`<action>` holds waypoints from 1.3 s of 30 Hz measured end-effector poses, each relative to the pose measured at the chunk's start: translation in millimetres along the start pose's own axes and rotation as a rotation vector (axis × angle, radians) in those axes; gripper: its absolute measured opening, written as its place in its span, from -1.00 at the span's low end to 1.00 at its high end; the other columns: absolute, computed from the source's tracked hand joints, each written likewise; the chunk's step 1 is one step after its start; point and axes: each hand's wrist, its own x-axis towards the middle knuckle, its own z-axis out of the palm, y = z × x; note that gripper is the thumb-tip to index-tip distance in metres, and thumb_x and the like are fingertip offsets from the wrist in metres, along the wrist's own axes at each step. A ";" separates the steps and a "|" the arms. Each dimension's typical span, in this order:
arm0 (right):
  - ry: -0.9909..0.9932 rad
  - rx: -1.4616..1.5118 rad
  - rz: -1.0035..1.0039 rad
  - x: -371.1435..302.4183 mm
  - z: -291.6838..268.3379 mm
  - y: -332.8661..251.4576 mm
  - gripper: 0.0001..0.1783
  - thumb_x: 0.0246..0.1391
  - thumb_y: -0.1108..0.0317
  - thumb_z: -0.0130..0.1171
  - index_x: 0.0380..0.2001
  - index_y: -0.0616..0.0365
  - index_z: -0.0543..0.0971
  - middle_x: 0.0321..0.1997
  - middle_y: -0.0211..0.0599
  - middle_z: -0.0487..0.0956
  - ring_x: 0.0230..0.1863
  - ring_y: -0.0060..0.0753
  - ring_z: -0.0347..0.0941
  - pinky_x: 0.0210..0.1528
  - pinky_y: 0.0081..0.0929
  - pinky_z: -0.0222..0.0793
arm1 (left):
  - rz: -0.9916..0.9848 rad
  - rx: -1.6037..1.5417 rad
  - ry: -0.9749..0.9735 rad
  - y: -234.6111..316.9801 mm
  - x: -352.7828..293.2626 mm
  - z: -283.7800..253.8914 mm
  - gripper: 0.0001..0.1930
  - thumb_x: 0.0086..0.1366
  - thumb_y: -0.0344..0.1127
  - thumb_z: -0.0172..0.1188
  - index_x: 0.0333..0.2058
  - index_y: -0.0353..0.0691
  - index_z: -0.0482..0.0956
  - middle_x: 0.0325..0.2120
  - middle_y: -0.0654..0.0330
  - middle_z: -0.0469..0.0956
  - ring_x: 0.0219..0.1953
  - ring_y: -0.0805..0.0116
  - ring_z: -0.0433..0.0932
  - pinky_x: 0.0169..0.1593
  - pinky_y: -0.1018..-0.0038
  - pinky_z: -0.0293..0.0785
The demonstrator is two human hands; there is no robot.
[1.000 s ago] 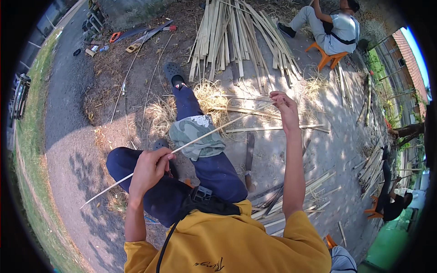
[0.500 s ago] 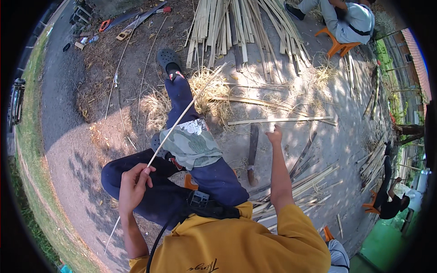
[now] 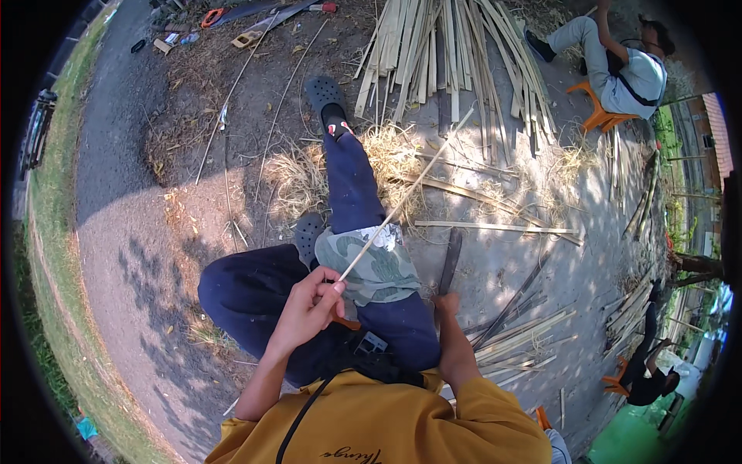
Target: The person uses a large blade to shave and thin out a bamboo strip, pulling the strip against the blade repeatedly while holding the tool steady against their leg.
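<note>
Above a camouflage cloth (image 3: 359,271) on the right leg (image 3: 402,325), a thin pale strip (image 3: 406,196) is slanted forward, pinched between the thumb and fingers of the left hand (image 3: 309,313). Beside the same leg, the near end of a dark blade (image 3: 450,263) is met by the right hand (image 3: 446,304); how its fingers are closed cannot be told. Farther out, curled shavings (image 3: 300,179) are strewn around the shin, and beyond them long flat slats (image 3: 421,58) are piled.
</note>
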 end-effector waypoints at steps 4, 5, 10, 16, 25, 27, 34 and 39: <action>-0.021 -0.065 -0.025 -0.8 15.9 -0.6 -0.05 -0.21 -0.10 0.62 0.16 0.29 0.51 0.13 0.06 0.68 0.16 0.16 0.64 0.17 0.05 0.60 | -0.031 -0.093 -0.036 -10.2 5.8 -6.9 -0.83 0.62 -0.31 0.07 -0.04 -0.30 0.50 -0.57 0.30 0.59 -0.68 0.70 0.31 -0.60 0.63 0.18; -0.033 -0.055 -0.043 -2.7 16.0 0.3 -0.05 -0.20 -0.09 0.62 0.16 0.30 0.51 0.15 0.08 0.67 0.18 0.16 0.63 0.19 0.05 0.60 | -0.035 -0.106 -0.019 -11.7 6.3 -8.7 -0.83 0.62 -0.31 0.07 -0.04 -0.30 0.50 -0.57 0.30 0.59 -0.68 0.70 0.31 -0.60 0.63 0.18; -0.030 -0.114 -0.217 -9.2 -4.6 11.0 -0.10 -0.15 -0.12 0.59 0.12 0.33 0.54 0.14 0.19 0.66 0.18 0.20 0.62 0.20 0.07 0.58 | -0.020 -0.231 -0.097 -16.0 10.5 -18.3 -0.72 0.67 -0.28 -0.02 0.05 -0.34 0.58 -0.49 0.27 0.57 -0.63 0.70 0.30 -0.51 0.66 0.23; 0.007 0.115 -0.389 -38.1 -39.3 13.2 -0.22 0.02 -0.15 0.46 -0.03 0.44 0.61 -0.09 0.32 0.69 0.06 0.32 0.64 0.13 0.00 0.55 | 0.078 -0.276 -0.054 -33.9 13.0 -15.9 -0.73 0.64 -0.32 0.03 0.07 -0.35 0.61 -0.47 0.28 0.58 -0.64 0.70 0.31 -0.52 0.66 0.25; 0.151 0.274 -0.278 -51.4 -84.9 34.4 -0.21 0.24 -0.30 0.24 -0.20 0.44 0.62 -0.30 0.13 0.67 -0.36 0.07 0.65 -0.13 -0.03 0.52 | 0.069 -0.126 0.009 -28.7 11.9 -1.2 -0.81 0.56 -0.43 0.15 0.03 -0.37 0.59 -0.47 0.21 0.63 -0.64 0.68 0.38 -0.54 0.64 0.28; 0.066 0.494 -0.211 -66.5 -96.9 37.3 -0.40 0.36 -0.27 0.16 -0.43 0.09 0.52 -0.58 -0.44 0.47 -0.59 -0.55 0.38 -0.57 -0.48 0.24 | 0.068 -0.141 -0.009 -43.9 16.8 5.4 -0.82 0.57 -0.42 0.14 0.02 -0.38 0.58 -0.47 0.20 0.63 -0.65 0.67 0.38 -0.55 0.64 0.28; -0.180 0.995 -0.203 -169.4 -194.8 25.3 -0.43 0.47 -0.21 0.05 -0.48 0.00 0.40 -0.60 -0.55 0.32 -0.67 -0.69 0.18 -0.64 -0.61 0.09 | 0.045 -0.145 -0.015 -60.0 9.5 24.7 -0.79 0.62 -0.36 0.05 -0.03 -0.40 0.57 -0.49 0.16 0.64 -0.71 0.64 0.36 -0.60 0.62 0.28; -0.107 0.922 -0.503 -185.4 -246.5 28.2 -0.42 0.49 -0.20 0.03 -0.42 0.09 0.46 -0.63 -0.51 0.33 -0.65 -0.68 0.22 -0.63 -0.59 0.10 | 0.083 -0.091 0.053 -64.2 15.3 49.1 -0.77 0.63 -0.34 0.03 -0.07 -0.42 0.57 -0.50 0.15 0.63 -0.72 0.63 0.36 -0.62 0.62 0.27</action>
